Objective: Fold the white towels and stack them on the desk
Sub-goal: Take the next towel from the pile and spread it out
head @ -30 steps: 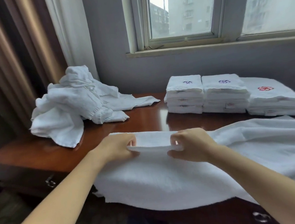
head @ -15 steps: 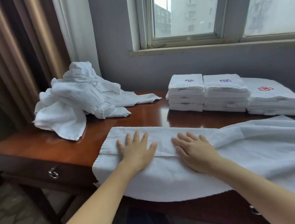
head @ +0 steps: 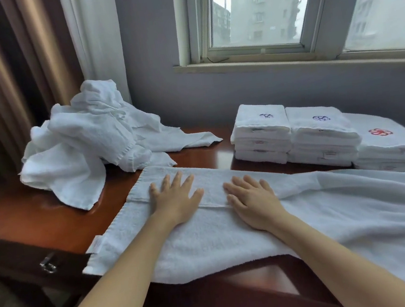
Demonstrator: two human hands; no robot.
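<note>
Head view, only one available.

- Left hand [head: 176,199] and right hand [head: 252,200]: both flat, fingers straight and spread wide, palms pressing down on the towel [head: 206,241]. Neither hand grips anything.
- The towel lies across the near part of the desk [head: 39,217]. Its far strip is folded over toward the near side, and the fold's edge runs under both palms. Judgement: this is a crease-setting step in an early fold.
- The crumpled pile [head: 89,146] of unfolded towels sits far left, just beside the towel's far-left corner. Can't tell if they touch.
- Three folded stacks sit far right: left stack [head: 261,134], middle stack [head: 320,137], right stack [head: 392,146].

Risks:
- The near edge overhangs the desk front, and a lot of cloth trails off to the right. Once the palms lift, that weight could drag the fold open or pull the towel off the desk.
- The flap looks uneven further right, where no hand holds it, so the next fold could come out skewed.
- A wide sweep to the left could snag the crumpled pile.
</note>
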